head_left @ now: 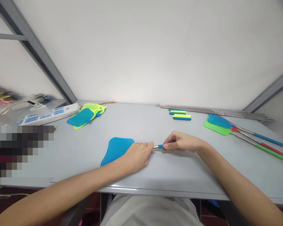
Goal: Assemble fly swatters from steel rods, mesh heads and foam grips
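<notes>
A blue fly swatter [119,149] lies near the table's front edge, its mesh head to the left. My left hand [138,153] is closed around the swatter's neck, hiding where head and rod join. A short piece of metal rod [156,147] shows between my hands, with the blue grip [160,146] on its right end. My right hand [179,141] pinches that blue grip between thumb and fingers; its far end is hidden by the hand.
Loose blue and yellow grips [182,116] lie behind my right hand, before several metal rods [202,110] along the wall. Swatter heads [81,117] are piled back left, near a white power strip [47,117]. Whole blue, red and green swatters [218,125] lie at right.
</notes>
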`<action>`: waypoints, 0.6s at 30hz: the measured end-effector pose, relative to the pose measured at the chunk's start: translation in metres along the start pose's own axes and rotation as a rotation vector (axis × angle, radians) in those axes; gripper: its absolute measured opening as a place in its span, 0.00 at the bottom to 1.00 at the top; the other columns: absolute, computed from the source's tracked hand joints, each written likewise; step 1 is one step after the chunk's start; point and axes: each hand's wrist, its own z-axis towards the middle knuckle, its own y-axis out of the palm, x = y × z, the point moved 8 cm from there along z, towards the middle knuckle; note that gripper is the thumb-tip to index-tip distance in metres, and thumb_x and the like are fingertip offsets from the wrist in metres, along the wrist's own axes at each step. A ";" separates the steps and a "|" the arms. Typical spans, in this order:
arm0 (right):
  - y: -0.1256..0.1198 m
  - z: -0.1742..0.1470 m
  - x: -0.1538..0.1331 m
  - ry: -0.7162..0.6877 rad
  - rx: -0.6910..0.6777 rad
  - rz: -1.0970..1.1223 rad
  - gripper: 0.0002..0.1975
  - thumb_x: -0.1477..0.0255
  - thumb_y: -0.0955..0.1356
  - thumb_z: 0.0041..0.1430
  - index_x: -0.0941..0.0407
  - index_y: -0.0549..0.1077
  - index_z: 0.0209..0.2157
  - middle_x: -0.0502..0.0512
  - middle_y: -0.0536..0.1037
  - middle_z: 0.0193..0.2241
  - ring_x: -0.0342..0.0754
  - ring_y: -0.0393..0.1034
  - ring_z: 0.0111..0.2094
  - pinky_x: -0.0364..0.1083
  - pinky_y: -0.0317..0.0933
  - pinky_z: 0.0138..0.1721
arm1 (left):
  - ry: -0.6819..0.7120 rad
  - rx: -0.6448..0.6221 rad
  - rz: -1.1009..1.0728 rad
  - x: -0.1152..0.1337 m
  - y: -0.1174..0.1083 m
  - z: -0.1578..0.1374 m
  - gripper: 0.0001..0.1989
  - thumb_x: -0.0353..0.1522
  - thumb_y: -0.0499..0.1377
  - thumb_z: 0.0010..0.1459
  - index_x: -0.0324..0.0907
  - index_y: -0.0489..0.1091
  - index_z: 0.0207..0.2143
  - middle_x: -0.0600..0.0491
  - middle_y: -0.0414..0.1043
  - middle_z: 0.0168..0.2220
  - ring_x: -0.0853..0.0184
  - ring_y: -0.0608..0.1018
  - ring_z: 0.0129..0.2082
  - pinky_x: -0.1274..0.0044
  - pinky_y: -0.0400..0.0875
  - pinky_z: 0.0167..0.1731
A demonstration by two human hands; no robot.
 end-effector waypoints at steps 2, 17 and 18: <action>-0.001 -0.003 -0.005 -0.011 0.022 -0.031 0.17 0.62 0.60 0.49 0.62 0.69 0.28 0.45 0.53 0.15 0.35 0.43 0.15 0.39 0.38 0.15 | 0.011 0.023 -0.009 -0.002 -0.004 0.002 0.06 0.27 0.43 0.55 0.40 0.58 0.31 0.52 0.67 0.26 0.66 0.70 0.25 0.77 0.58 0.22; 0.005 -0.002 -0.034 -0.178 0.253 -0.134 0.17 0.62 0.55 0.54 0.59 0.66 0.31 0.50 0.63 0.23 0.39 0.53 0.22 0.40 0.51 0.25 | 0.199 0.350 0.032 0.009 -0.054 0.001 0.12 0.33 0.42 0.57 0.40 0.61 0.39 0.49 0.64 0.38 0.66 0.65 0.40 0.73 0.57 0.41; 0.002 -0.003 -0.035 -0.188 0.307 -0.117 0.18 0.61 0.55 0.54 0.58 0.66 0.33 0.51 0.63 0.24 0.40 0.53 0.23 0.40 0.51 0.25 | 0.181 0.429 0.019 0.005 -0.065 -0.004 0.14 0.35 0.43 0.56 0.41 0.58 0.44 0.48 0.61 0.44 0.65 0.62 0.45 0.71 0.54 0.45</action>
